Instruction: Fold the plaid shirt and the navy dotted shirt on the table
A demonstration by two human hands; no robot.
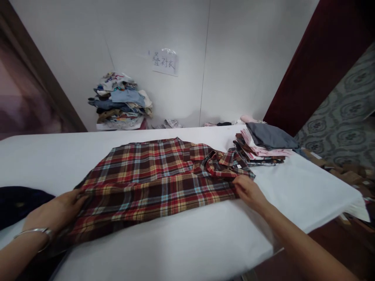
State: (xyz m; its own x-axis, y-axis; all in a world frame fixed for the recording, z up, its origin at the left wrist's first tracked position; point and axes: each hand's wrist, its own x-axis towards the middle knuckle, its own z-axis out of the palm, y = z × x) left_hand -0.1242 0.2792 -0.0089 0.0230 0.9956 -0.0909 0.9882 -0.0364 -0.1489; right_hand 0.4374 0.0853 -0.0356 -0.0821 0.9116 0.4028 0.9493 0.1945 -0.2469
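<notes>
From the head view, I have the plaid shirt (158, 171) lying across the middle of the white table (187, 242), its collar toward the right edge, with the fingers of my left hand (55, 210) pinching its hem end and those of my right hand (249, 192) pinching its near side beside the collar. Toward the table's far edge on the right I see a folded stack (263, 142), and by its left edge a dark cloth (22, 205).
</notes>
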